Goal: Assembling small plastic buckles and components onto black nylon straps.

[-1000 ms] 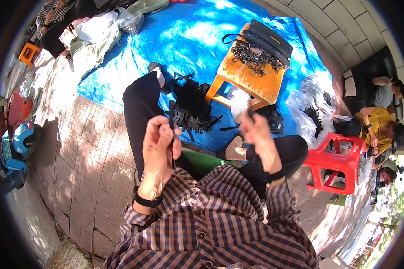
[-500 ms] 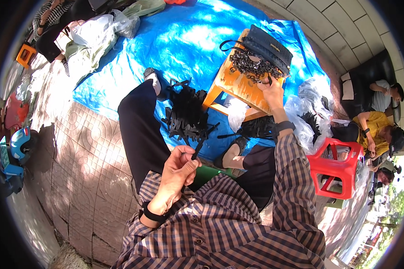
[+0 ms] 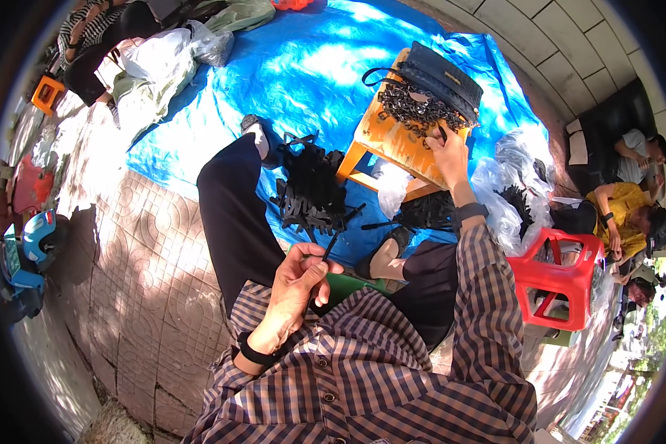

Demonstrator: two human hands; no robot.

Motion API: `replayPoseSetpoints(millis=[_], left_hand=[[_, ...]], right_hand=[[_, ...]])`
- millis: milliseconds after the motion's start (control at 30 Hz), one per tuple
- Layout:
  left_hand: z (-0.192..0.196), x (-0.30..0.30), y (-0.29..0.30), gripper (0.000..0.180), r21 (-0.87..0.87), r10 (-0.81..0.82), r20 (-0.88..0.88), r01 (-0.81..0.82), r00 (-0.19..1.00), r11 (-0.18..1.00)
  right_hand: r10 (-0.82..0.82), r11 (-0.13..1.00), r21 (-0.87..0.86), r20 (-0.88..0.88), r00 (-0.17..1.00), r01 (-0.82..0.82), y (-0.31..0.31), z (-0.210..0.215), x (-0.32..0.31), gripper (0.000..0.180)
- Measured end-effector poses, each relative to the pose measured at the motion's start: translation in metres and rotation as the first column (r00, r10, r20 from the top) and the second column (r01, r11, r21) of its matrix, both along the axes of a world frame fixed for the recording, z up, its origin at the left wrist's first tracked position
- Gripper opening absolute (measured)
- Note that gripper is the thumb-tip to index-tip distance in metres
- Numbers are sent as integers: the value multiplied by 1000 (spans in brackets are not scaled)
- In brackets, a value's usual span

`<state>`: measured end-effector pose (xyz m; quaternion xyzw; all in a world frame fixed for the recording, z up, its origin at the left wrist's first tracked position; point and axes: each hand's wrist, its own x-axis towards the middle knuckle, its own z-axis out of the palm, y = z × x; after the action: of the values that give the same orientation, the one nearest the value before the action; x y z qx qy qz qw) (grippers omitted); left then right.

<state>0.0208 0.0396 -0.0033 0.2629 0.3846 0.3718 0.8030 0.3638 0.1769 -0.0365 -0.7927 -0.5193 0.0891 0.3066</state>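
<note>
My left hand (image 3: pixel 296 281) is in front of my lap, thumb and fingers closed on a narrow black strap (image 3: pixel 334 243) that points up and away. On the wooden stool (image 3: pixel 385 140), my right hand (image 3: pixel 450 157) reaches to the near edge of a pile of small dark metal rings or buckles (image 3: pixel 414 107). Its fingers are pinched, with a bit of something dark at their tips, too small to name. Behind the pile lies a black zip pouch (image 3: pixel 444 78) with a wrist loop. A heap of black straps (image 3: pixel 311 185) rests between my feet.
A blue tarp (image 3: pixel 303 59) covers the ground ahead. More black straps (image 3: pixel 429 212) lie beneath the stool, near clear plastic bags (image 3: pixel 496 200). A red plastic stool (image 3: pixel 555 277) stands at my right. People sit at the far right and upper left.
The strap in my left hand has turned and now looks thinner. My right hand has stayed at the metal pile, its fingers shifting slightly.
</note>
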Motion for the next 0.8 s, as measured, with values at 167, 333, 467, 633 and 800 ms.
replayPoseSetpoints(millis=[167, 333, 467, 633, 800], left_hand=[[0, 1, 2, 18, -3, 5, 4, -5, 1000, 1000], [-1, 3, 2, 16, 8, 14, -49, -14, 999, 1000], [0, 4, 3, 15, -31, 7, -36, -8, 999, 999], [-2, 3, 2, 16, -18, -13, 28, 13, 1000, 1000], [4, 2, -3, 21, -9, 4, -6, -4, 1000, 1000]], right_hand=[[-19, 999, 38, -64, 998, 21, -1, -7, 4, 28], [39, 999, -19, -15, 999, -39, -6, 0, -9, 29], [58, 997, -61, 92, 994, -53, -2, -2, -11, 27], [96, 989, 87, 225, 970, -118, -1, -21, -3, 25], [-8, 988, 150, -79, 997, 19, -8, -6, -8, 21]])
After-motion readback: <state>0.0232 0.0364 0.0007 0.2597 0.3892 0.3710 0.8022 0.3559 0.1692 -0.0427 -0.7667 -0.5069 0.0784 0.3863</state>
